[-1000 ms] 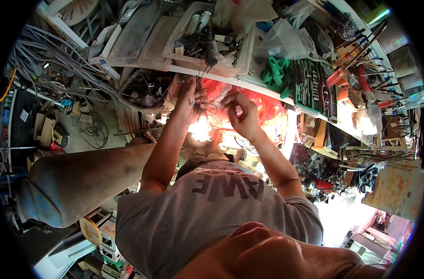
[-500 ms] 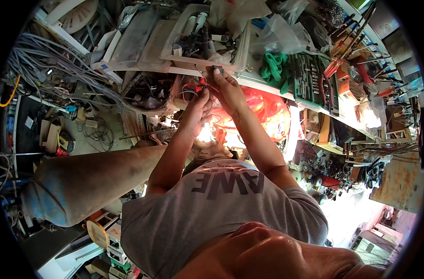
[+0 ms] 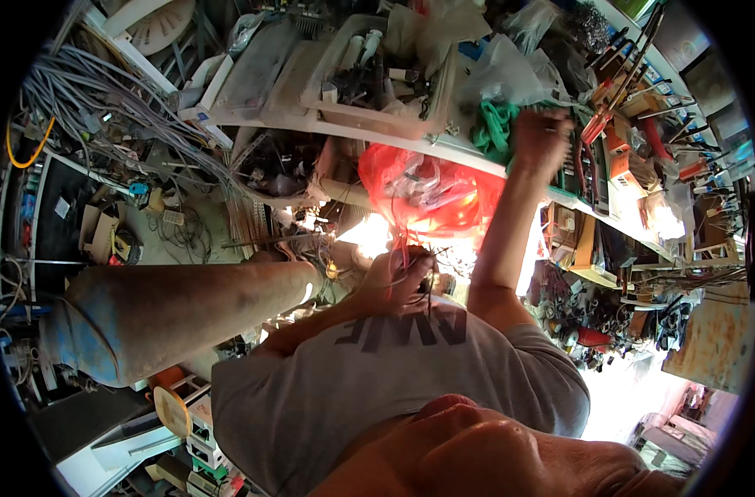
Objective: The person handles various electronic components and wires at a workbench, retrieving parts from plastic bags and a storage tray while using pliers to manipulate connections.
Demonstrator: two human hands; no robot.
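Close in front of my shirt, my left hand point(image 3: 398, 275) is closed around thin red and dark wires point(image 3: 404, 248). What else it may grip there is hidden by the fingers. My right hand point(image 3: 541, 142) is stretched out to the right, over a green tool tray point(image 3: 570, 195) with several tools in it. Motion smears its fingers, so their grip does not show. Just left of it lies a crumpled green cloth or bag point(image 3: 495, 131).
A clear plastic bin point(image 3: 369, 118) of parts stands on the white bench. Below its edge hangs a red plastic bag point(image 3: 444, 195). Screwdrivers point(image 3: 595, 126) stand at the right. A large rusty cylinder point(image 3: 179, 319) lies at the left, below tangled grey cables point(image 3: 104, 108).
My hands have come apart. The left has drawn back toward my chest with the wires. The right has swung rightward from the bin's edge to the tool tray.
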